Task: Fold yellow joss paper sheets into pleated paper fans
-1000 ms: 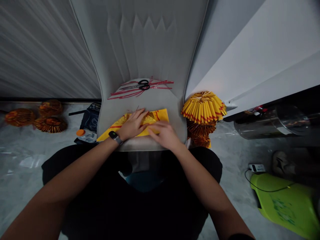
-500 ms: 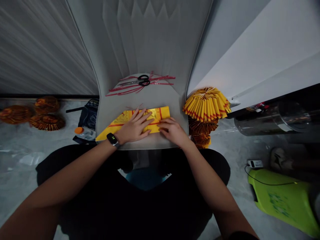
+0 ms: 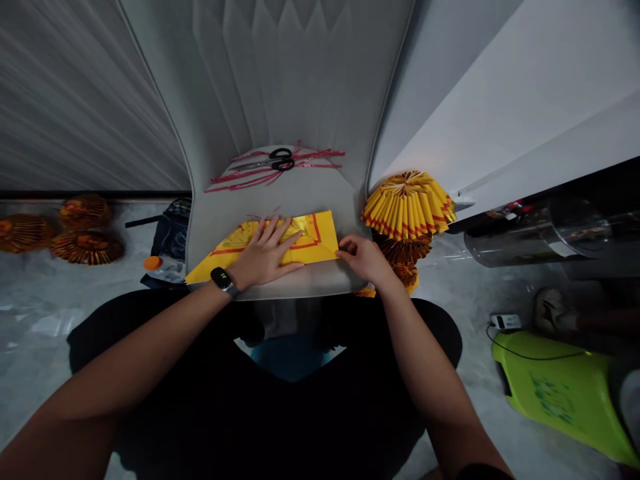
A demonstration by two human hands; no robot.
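A sheet of yellow paper (image 3: 320, 235) with red borders and gold print lies on the grey chair seat (image 3: 315, 190), its left end slanting to a point. My left hand (image 3: 267, 252), wearing a watch, rests flat across the paper's middle with fingers spread. At the paper's lower right corner, my right hand (image 3: 364, 257) has thumb and forefinger pinched on the edge. Farther back on the seat lie black-handled scissors (image 3: 281, 160) among red plastic strips (image 3: 240, 179).
Pleated yellow paper fans (image 3: 407, 207) are stacked right of the chair. Several pleated rounds (image 3: 87, 247) sit on the floor at left, beside a dark bag (image 3: 173, 230) and a bottle with an orange cap (image 3: 153, 263). A green stool (image 3: 560, 393) stands at right.
My right hand has moved right, from lying on the paper to pinching its lower right corner. My left hand stays pressed on the paper. The whole view has shifted slightly.
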